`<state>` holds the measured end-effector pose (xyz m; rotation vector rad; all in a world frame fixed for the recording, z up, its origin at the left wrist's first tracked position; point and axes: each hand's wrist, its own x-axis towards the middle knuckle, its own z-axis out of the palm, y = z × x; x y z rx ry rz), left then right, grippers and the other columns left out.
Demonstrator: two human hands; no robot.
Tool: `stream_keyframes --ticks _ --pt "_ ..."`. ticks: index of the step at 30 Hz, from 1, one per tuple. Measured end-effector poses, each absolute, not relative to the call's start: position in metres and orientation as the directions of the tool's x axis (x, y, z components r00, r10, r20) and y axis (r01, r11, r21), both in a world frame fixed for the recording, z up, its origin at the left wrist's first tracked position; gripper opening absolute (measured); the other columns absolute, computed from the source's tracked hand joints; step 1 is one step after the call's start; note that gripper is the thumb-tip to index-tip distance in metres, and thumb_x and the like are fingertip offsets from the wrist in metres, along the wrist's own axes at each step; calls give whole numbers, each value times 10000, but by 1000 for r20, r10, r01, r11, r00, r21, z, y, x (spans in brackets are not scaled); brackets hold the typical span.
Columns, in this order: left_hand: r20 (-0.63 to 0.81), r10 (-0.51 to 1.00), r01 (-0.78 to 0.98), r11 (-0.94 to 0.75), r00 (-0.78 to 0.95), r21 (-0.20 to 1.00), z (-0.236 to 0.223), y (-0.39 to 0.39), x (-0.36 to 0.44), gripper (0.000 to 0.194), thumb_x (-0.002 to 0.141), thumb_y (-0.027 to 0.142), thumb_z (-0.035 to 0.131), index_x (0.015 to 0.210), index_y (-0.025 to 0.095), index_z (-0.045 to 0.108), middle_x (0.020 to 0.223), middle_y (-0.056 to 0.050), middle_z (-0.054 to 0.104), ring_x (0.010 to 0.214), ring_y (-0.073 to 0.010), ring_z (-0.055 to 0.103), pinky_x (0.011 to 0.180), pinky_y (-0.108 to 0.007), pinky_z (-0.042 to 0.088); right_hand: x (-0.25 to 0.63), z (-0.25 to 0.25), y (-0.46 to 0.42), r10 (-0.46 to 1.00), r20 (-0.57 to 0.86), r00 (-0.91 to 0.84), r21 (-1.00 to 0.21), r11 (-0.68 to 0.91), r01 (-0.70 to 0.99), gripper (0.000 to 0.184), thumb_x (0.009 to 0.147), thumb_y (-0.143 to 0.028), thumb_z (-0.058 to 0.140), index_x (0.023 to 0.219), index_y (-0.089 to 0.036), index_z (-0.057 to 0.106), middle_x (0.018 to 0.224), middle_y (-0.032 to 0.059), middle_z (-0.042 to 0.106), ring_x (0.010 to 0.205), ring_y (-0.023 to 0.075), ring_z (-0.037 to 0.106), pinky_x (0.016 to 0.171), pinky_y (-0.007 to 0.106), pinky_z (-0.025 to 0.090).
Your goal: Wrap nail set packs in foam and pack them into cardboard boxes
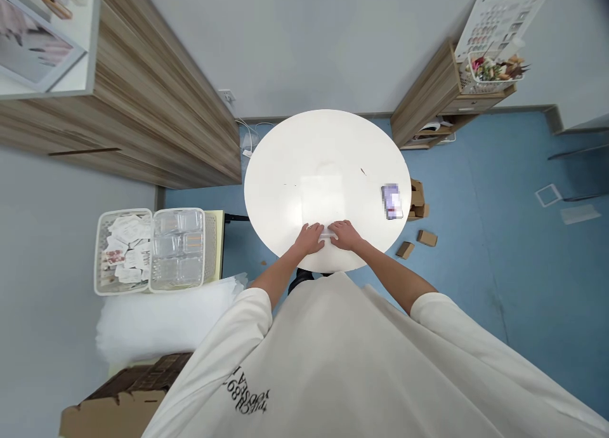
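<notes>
My left hand [309, 237] and my right hand [346, 234] rest side by side at the near edge of a round white table [323, 159]. Between them lies a small clear plastic piece [328, 235], and both hands have their fingers curled onto it. Its exact shape is too small to make out. A phone [392, 200] lies on the table to the right of my right hand, apart from it.
Two white baskets [155, 251] with paper packets and clear boxes stand on a stool at the left. A white foam roll and a brown carton [124, 400] sit below them. Small cardboard boxes [419, 228] lie on the blue floor at right. Wooden cabinets flank the table.
</notes>
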<state>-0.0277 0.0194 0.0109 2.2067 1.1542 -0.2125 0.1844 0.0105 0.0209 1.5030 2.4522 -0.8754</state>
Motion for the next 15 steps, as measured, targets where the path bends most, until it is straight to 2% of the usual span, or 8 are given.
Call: stream_keyframes --ticks 6,10,15 --pt "-378 740 811 -385 557 440 13 45 -23 394 1025 448 382 1329 250 539 1408 -105 560 1380 -270 456 1231 -500 166 186 23 44 731 -493 -473 -390 300 871 389 991 -357 464 1326 -241 626 1269 100 695 1231 278 590 1063 427 365" --pt "-354 756 819 -408 550 403 13 57 -14 379 1045 345 308 1320 237 546 1276 -107 634 1303 -268 517 1228 -495 151 185 20 61 727 -534 -432 -357 270 894 359 1006 -379 445 1264 -226 643 1185 110 716 1151 293 621 1017 426 397" --pt "-352 806 864 -352 476 361 4 69 -4 401 1045 278 258 1292 226 569 1196 -123 668 1244 -289 548 1211 -535 148 181 11 67 770 -553 -319 -322 156 934 418 1047 -380 337 1359 -198 547 1244 133 678 1150 299 594 1020 438 381"
